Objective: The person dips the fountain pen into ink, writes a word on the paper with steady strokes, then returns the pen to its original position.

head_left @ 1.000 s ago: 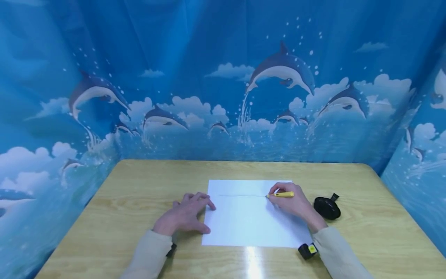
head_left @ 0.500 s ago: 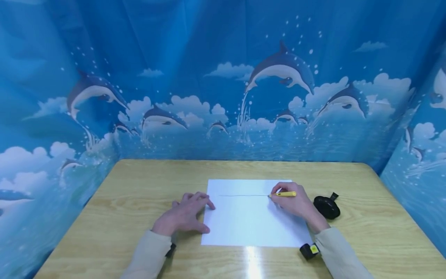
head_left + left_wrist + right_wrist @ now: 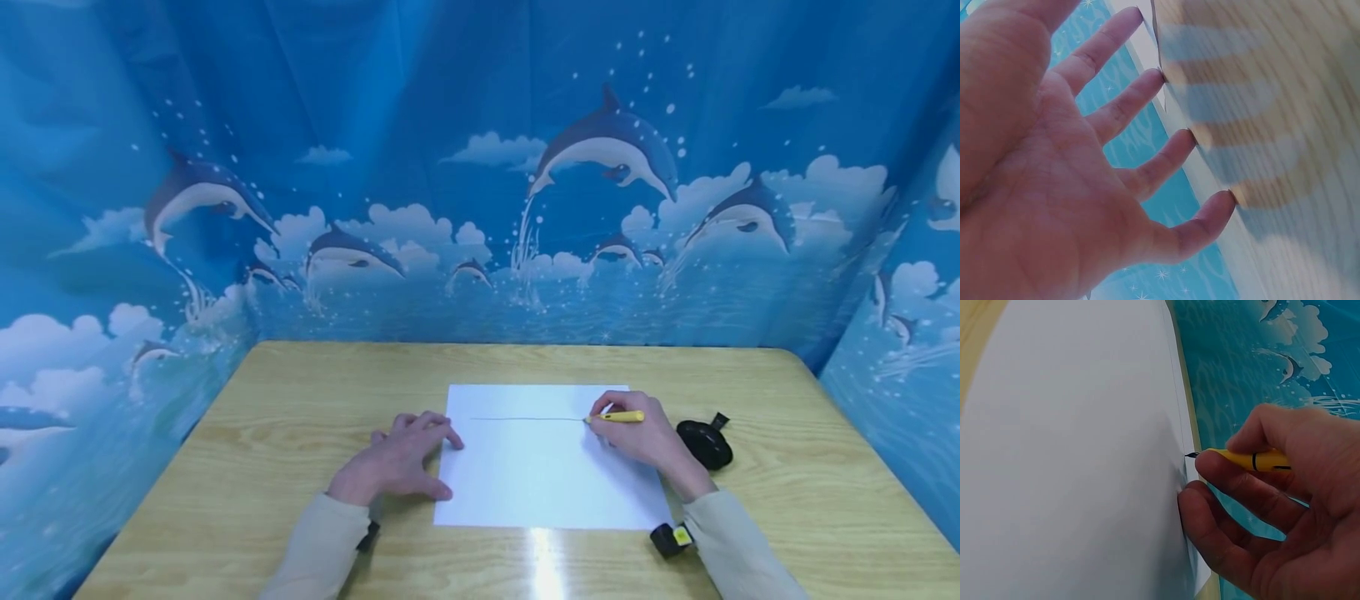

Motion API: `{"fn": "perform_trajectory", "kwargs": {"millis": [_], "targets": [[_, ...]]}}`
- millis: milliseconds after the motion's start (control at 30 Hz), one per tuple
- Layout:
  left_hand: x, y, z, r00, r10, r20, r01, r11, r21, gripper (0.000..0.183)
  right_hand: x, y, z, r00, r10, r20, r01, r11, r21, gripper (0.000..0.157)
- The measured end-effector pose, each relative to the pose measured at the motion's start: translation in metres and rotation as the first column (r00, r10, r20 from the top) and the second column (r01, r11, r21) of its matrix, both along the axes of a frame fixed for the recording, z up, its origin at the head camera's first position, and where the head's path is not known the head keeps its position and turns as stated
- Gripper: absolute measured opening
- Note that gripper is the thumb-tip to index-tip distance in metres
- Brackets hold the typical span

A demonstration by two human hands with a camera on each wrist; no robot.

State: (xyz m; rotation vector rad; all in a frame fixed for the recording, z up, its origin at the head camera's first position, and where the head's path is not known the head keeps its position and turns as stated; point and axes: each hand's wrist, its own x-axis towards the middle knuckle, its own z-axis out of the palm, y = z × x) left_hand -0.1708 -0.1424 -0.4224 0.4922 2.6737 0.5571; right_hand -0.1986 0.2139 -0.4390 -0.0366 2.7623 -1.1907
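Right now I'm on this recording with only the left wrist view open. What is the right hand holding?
Observer: The right hand pinches a yellow pen.
Operator: Is anything drawn on the paper?
Observer: Yes, the head view shows one thin line across it, near the paper's far edge.
Operator: Is there anything on the table to the right of that hand?
Observer: A black object lies there, just beyond the paper's right side; I can't tell what it is.
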Motion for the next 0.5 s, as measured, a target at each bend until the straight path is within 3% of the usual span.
{"fn": "perform_trajectory", "kwargs": {"millis": [500], "targets": [[-0.0003, -0.0007, -0.0010, 1.000, -0.007, -0.003, 0.007, 1.000, -0.019, 0.056, 0.0033, 0.0074, 0.0022, 0.999, -0.035, 0.006, 0.035, 0.999, 0.041, 0.014]]}}
